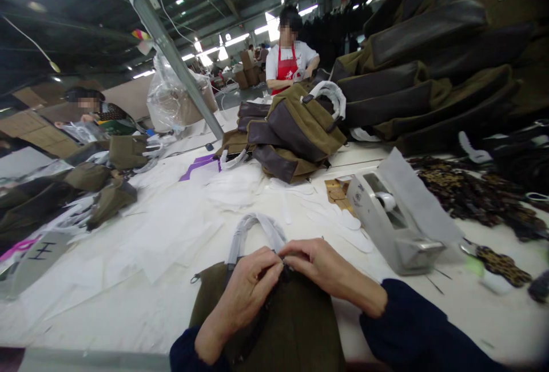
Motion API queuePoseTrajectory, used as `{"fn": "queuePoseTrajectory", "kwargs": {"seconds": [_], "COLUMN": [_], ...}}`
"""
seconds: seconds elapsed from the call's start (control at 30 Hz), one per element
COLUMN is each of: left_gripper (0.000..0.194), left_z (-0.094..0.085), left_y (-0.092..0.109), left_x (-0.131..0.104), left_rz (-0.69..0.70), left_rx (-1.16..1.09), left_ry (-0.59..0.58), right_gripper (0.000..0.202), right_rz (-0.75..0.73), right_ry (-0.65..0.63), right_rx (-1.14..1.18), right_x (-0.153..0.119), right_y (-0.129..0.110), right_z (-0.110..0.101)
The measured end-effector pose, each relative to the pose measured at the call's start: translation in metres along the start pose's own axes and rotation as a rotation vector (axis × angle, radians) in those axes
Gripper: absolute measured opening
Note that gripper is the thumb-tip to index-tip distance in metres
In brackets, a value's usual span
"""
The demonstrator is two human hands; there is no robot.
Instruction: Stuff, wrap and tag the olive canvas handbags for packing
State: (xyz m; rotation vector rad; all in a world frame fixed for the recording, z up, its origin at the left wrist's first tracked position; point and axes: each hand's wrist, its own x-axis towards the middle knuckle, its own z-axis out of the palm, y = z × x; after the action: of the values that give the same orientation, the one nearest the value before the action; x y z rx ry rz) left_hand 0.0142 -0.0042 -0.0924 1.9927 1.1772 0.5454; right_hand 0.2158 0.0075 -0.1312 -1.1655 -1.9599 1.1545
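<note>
We've got the olive bag (302, 326) on the white table (98, 320), lower end cut off. Left hand (253, 280) and right hand (317, 260) meet by its wrapped handle (236, 242); we can't tell if the fingers clamp anything, tbh.

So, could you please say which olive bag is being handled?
The olive bag at bottom centre, its wrapped handle standing up: the left grip and right grip are at its top, while the other bags lie piled farther off.
</note>
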Motion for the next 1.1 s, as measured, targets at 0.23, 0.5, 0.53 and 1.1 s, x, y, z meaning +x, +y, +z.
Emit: {"fn": "queuePoseTrajectory", "kwargs": {"seconds": [0.23,0.5,0.53,1.1], "left_gripper": [0.03,0.015,0.012,0.007], "left_z": [0.001,0.026,0.028,0.028], "left_y": [-0.021,-0.047,-0.048,-0.051], "left_x": [0.005,0.001,0.001,0.003], "left_rz": [-0.175,-0.289,-0.295,-0.361], "left_rx": [-0.262,-0.031,-0.033,-0.308], "left_ry": [0.037,0.026,0.01,0.079], "right_gripper": [0.017,0.015,0.015,0.012], "right_rz": [0.14,0.149,0.138,0.081], "right_ry": [-0.164,-0.134,-0.14,-0.303], "right_rx": [0.319,0.111,0.072,-0.18], "right_x": [0.005,0.002,0.002,0.013], "right_y": [0.008,0.01,0.009,0.001], "right_z": [0.007,0.01,0.009,0.003]}}
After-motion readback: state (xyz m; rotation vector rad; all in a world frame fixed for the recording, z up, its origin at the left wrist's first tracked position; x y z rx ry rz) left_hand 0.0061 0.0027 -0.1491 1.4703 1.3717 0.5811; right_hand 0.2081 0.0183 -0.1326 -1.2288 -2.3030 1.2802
